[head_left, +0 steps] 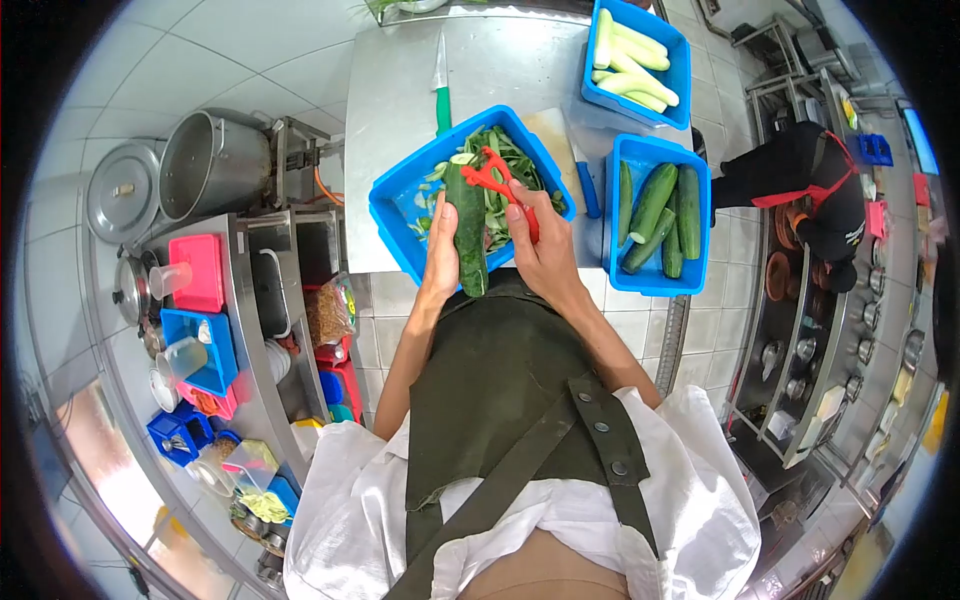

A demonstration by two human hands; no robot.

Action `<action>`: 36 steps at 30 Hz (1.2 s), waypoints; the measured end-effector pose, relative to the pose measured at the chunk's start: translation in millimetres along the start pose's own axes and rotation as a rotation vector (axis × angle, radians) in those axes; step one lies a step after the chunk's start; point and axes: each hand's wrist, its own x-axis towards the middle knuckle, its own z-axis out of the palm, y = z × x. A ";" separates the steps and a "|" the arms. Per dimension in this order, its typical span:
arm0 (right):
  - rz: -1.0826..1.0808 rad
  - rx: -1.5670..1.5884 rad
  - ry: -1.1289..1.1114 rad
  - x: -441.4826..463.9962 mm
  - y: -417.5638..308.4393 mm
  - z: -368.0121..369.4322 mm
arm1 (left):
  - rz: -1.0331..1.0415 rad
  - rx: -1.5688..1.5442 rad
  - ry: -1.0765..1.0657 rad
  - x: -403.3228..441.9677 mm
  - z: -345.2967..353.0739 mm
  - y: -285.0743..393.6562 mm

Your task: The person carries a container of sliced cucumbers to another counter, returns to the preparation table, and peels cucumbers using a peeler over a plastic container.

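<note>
Peeling appeared the step in hand: left hand (441,246) gripped the cucumber (469,238) over the left bin (392,203)'s near edge, right hand (545,240) clasped the peeler (494,172), and the next stroke likely called for steadiness.

cucumber (471,240): dark-green skin, pointing away | peeler (487,174): red, at cucumber's far end

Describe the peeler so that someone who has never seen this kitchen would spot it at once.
On the metal table at top centre, find the blue tub of green peelings. Over it, the right hand holds the peeler near the top of a cucumber. Its bright red sets it apart from the green-handled knife and blue-handled knife nearby.
</note>
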 end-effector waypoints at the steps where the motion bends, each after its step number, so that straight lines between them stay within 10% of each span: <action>1: 0.009 0.008 0.001 -0.3 -0.4 2.3 | -0.010 0.020 0.038 -0.9 0.1 -0.3; 14: 0.268 -0.083 -0.460 -46.0 -8.3 -10.5 | 0.316 0.016 0.544 60.4 -52.7 6.6; 32: 0.036 0.148 -0.068 50.6 0.5 52.2 | 0.033 -0.093 0.318 32.5 -22.4 13.7; 36: 0.180 -0.014 -0.519 23.5 -4.5 9.4 | 0.220 -0.042 0.545 52.4 -46.3 2.3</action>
